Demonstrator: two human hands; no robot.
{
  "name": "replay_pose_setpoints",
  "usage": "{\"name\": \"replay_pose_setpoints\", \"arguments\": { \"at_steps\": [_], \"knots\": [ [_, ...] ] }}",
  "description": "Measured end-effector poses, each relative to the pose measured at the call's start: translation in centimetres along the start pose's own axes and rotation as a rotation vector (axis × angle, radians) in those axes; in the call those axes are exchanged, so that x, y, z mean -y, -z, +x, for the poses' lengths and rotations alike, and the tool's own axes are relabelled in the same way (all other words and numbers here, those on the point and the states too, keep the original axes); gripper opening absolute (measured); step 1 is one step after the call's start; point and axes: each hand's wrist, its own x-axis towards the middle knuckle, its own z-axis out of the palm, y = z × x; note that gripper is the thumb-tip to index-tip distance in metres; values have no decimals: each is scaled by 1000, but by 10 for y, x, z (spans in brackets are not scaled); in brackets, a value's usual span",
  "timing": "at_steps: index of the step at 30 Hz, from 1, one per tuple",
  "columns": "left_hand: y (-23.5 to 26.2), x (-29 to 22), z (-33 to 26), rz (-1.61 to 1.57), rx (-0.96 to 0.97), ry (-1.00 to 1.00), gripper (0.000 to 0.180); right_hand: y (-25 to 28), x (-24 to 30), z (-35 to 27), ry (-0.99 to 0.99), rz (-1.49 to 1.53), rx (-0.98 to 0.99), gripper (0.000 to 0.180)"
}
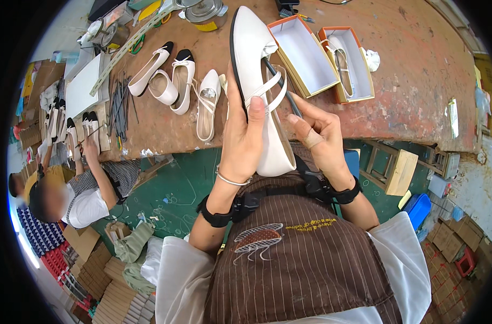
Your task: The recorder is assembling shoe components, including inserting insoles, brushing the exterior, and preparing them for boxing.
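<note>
My left hand (241, 141) is closed round a white pointed flat shoe (250, 40), its toe up and far, with the thumb across its side. A crossed strap spans the shoe's opening, and white stuffing shows inside the toe. My right hand (322, 139), with a bandage on one finger, pinches the lower end of a thin dark stick (293, 102). The stick slants up into the shoe's opening beneath the strap. On the table just left of my left hand lies another white strapped shoe (207, 110).
White shoes with black toes (183, 89) lie on the workbench (408, 59), near a bundle of dark sticks (118, 110). To the right are an open shoebox (310, 62) and a shoebox holding a shoe (364, 81). A co-worker (89, 202) handles shoes at the left.
</note>
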Motion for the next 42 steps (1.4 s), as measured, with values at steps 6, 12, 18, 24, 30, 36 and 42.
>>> {"name": "replay_pose_setpoints", "arguments": {
  "at_steps": [6, 12, 18, 24, 30, 36, 42],
  "knots": [
    [0, 10, -3, 108, -75, 65, 78, -5, 17, 6, 119, -42, -102, 34],
    [-1, 17, -9, 117, -136, 21, 81, -25, 29, 8, 166, 17, -145, 30],
    [3, 18, -12, 65, -159, -8, 81, -38, 25, 7, 184, 56, -174, 30],
    [1, 17, -14, 33, -182, 31, 80, -48, 5, 5, 299, -52, -294, 31],
    [-1, 37, -8, 162, -115, 72, 74, -44, -21, 15, 223, -14, -175, 33],
    [-9, 40, 7, -122, -77, 292, 75, -18, -12, 30, -3, -28, 80, 29],
    [-14, 53, 22, -354, -32, 471, 72, -13, 4, 38, -55, -11, 4, 28]
  ]
}}
